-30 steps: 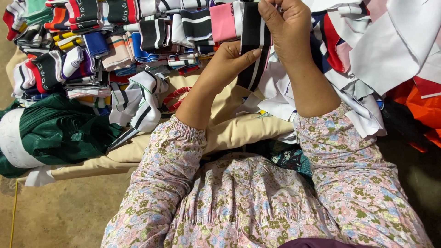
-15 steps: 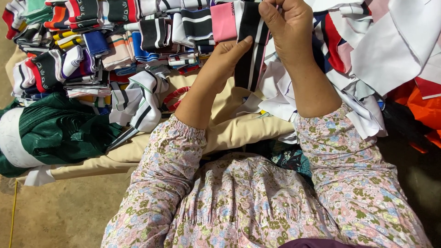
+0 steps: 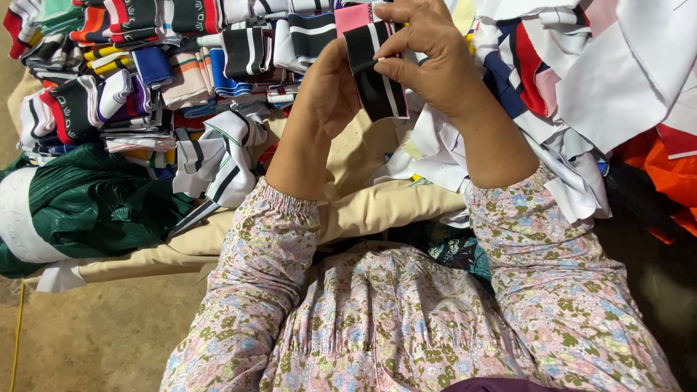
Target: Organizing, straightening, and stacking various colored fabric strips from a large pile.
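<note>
- Black knit band (image 3: 377, 80): a black strip of ribbed fabric with white stripes, held up at the far centre of the scene, above the piles. It hangs between the two hands, its lower end loose just below the right thumb.
- Left hand (image 3: 330, 87): raised, back of the hand toward the camera, fingers curled behind the left edge of the black knit band. It touches the band; its fingertips are hidden, so the exact grip cannot be told.
- Right hand (image 3: 428, 62): raised just right of the left hand, thumb and fingers pinching the upper right part of the black knit band. The two hands are close together, with the band between them.
- Pink strip (image 3: 356, 14): a pink fabric piece at the far edge, just behind the top of the band.
- Stack of striped knit bands (image 3: 145, 65): many folded pieces in red, blue, black, white and yellow, piled at the far left.
- Green fabric (image 3: 102, 203): a dark green folded bundle at the left, nearer than the stack.
- Beige cloth (image 3: 363, 210): a tan sheet under the piles, running across the middle.
- White fabric pieces (image 3: 624, 72): loose white cuttings heaped at the far right, mixed with red and navy pieces.
- Orange fabric (image 3: 668, 174): at the right edge.
- Floral sleeves (image 3: 247, 290): pink flowered garment on both forearms, near the camera.
</note>
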